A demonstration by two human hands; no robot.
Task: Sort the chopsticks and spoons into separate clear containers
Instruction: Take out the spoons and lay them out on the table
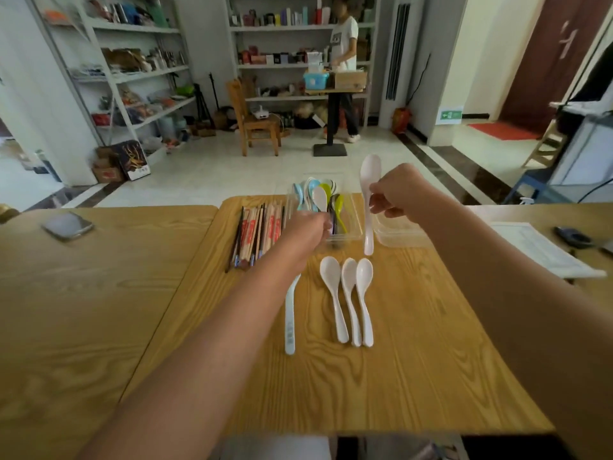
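Observation:
A clear container at the table's far middle holds several coloured and white spoons. My left hand grips its near left corner with curled fingers. My right hand pinches a white spoon by the handle, bowl up, hanging upright just right of that container. A second clear container lies under my right hand. Three white spoons lie side by side on the wooden table. Another white spoon is partly hidden by my left forearm. A pile of chopsticks lies left of the container.
A phone lies on the left table. A white sheet and a dark object lie at the right. Beyond the table are a chair, shelves and a standing person.

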